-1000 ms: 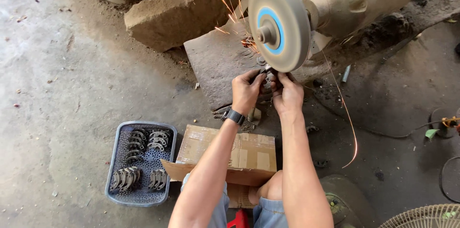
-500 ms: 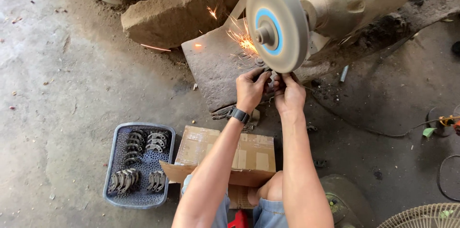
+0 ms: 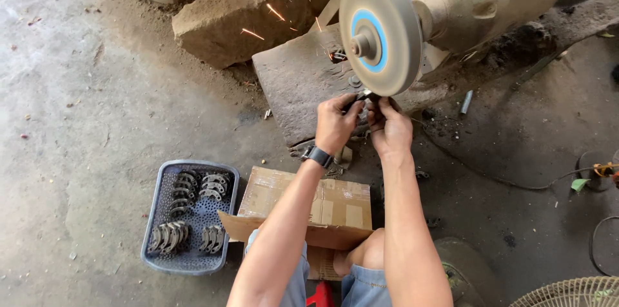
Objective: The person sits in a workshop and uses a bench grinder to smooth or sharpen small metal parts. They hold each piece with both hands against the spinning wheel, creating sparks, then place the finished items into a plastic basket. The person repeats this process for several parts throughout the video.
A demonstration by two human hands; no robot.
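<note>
Both my hands hold one small dark metal part [image 3: 365,97] up against the lower edge of a spinning grey grinding wheel [image 3: 382,31] with a blue centre ring. My left hand [image 3: 336,123], with a black watch at the wrist, grips the part from the left. My right hand [image 3: 389,128] grips it from the right. Orange sparks [image 3: 274,13] fly up and to the left from the contact point. The wheel sits on a large dusty motor housing [image 3: 490,0]. Most of the part is hidden by my fingers.
A blue-grey plastic basket [image 3: 155,236] with several curved metal pieces stands on the concrete floor at lower left. A cardboard box [image 3: 322,207] lies in front of my knees. Stone blocks [image 3: 245,20] sit behind the grinder. A fan guard [image 3: 574,294] shows at lower right.
My hands stay at the wheel's lower edge with the part. The sparks now stream more up and left, fewer than before. The view has shifted slightly.
</note>
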